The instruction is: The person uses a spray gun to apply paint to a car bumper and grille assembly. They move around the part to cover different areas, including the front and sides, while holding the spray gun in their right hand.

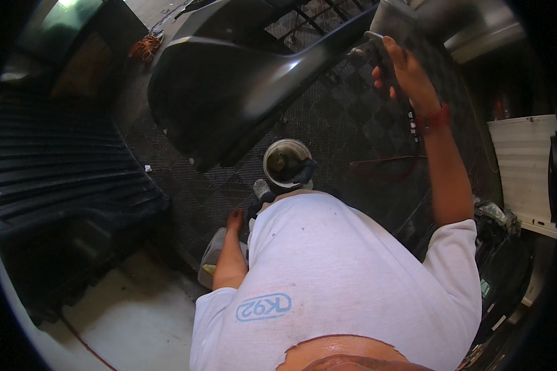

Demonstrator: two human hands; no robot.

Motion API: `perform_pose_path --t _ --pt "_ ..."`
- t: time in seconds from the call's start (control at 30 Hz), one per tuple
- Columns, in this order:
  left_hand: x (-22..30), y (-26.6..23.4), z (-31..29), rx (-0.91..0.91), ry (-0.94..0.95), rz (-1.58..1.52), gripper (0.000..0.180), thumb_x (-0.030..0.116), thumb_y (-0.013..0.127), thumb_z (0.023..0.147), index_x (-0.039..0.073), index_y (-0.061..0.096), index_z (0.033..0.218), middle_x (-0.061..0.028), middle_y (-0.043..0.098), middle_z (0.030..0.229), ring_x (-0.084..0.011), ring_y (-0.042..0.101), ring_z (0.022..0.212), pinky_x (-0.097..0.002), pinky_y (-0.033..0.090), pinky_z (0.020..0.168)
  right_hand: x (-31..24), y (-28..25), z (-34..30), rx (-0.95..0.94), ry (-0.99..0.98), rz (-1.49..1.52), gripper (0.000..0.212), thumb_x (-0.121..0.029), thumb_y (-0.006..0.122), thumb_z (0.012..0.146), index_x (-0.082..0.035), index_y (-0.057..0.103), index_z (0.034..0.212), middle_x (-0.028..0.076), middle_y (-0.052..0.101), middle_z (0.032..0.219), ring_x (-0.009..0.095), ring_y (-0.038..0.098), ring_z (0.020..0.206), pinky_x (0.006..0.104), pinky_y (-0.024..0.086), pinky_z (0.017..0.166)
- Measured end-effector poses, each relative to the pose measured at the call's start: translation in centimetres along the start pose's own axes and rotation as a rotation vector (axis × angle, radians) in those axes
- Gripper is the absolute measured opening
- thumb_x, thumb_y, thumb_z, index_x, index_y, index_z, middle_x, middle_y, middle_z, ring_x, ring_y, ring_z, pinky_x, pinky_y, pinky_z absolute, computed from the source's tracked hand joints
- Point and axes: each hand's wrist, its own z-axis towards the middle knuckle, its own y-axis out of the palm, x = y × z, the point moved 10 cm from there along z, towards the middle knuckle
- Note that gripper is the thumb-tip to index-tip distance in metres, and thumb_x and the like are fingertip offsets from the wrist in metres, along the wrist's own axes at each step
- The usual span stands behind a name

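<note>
My right hand (411, 77) is raised at the upper right, its fingers wrapped round the dark handle of a spray gun (377, 52). A smooth grey cup (393, 23) sits on top of the gun, and metal fittings hang below my grip. To the left of the gun is a large glossy black car bumper (223, 80), apart from it. My left hand (234, 217) hangs low by my left side, near a grey container (212, 250). Its fingers are too small and dark to make out.
A white bucket (308, 150) with dark liquid and a dark cloth stands by my feet. A black ribbed panel (62, 161) lies at the left. An orange coiled cord (145, 46) is at the far left. A pale ribbed panel (520, 161) and a clear lamp (494, 213) are at the right.
</note>
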Motion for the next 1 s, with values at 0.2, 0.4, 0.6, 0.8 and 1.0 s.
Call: perform_pose_path --t 0.2,0.4,0.6,0.8,1.0 --pt "-3.6 0.4 1.9 -0.048 0.015 -0.010 0.049 0.043 0.062 0.096 0.002 0.069 0.122 -0.0215 0.069 0.125 -0.0348 0.064 0.120 -0.0420 0.049 0.102 -1.5 0.6 2.2 -0.046 -0.043 -0.151 0.069 -0.065 0.044 0.101 -0.006 0.061 0.131 0.008 0.071 0.082 0.012 0.069 0.066 0.0222 0.049 0.044" --pt "-1.9 0.5 1.7 -0.053 0.031 0.024 0.050 0.043 0.060 0.097 0.002 0.069 0.122 -0.0222 0.068 0.126 -0.0351 0.063 0.122 -0.0421 0.048 0.103 -4.5 4.3 1.6 -0.226 -0.126 -0.187 0.066 -0.064 0.044 0.101 -0.012 0.057 0.140 0.006 0.068 0.083 0.011 0.067 0.065 0.0234 0.049 0.045" --pt "-1.3 -0.2 0.8 -0.048 0.058 0.046 0.052 0.044 0.057 0.098 0.000 0.068 0.123 -0.0229 0.067 0.128 -0.0369 0.061 0.124 -0.0426 0.045 0.106 -9.0 8.9 -1.0 -0.288 -0.141 -0.167 0.063 -0.063 0.049 0.100 -0.009 0.062 0.128 0.001 0.064 0.075 0.006 0.061 0.060 0.0198 0.044 0.045" --pt "-0.3 -0.8 -0.6 -0.063 0.056 0.064 0.053 0.044 0.057 0.098 0.000 0.065 0.129 -0.0220 0.066 0.131 -0.0359 0.061 0.126 -0.0426 0.045 0.106 -10.4 13.3 -1.0 -0.429 -0.125 -0.333 0.059 -0.062 0.047 0.101 -0.005 0.064 0.101 0.003 0.063 0.069 0.009 0.062 0.055 0.0230 0.045 0.041" --pt "-2.7 -1.2 -0.3 -0.074 -0.039 -0.055 0.053 0.044 0.058 0.099 0.001 0.065 0.129 -0.0203 0.066 0.131 -0.0326 0.061 0.126 -0.0410 0.045 0.106 -11.7 18.1 -3.0 -0.539 -0.123 -0.412 0.065 -0.063 0.045 0.102 -0.001 0.066 0.103 0.009 0.067 0.072 0.013 0.067 0.059 0.0268 0.051 0.045"
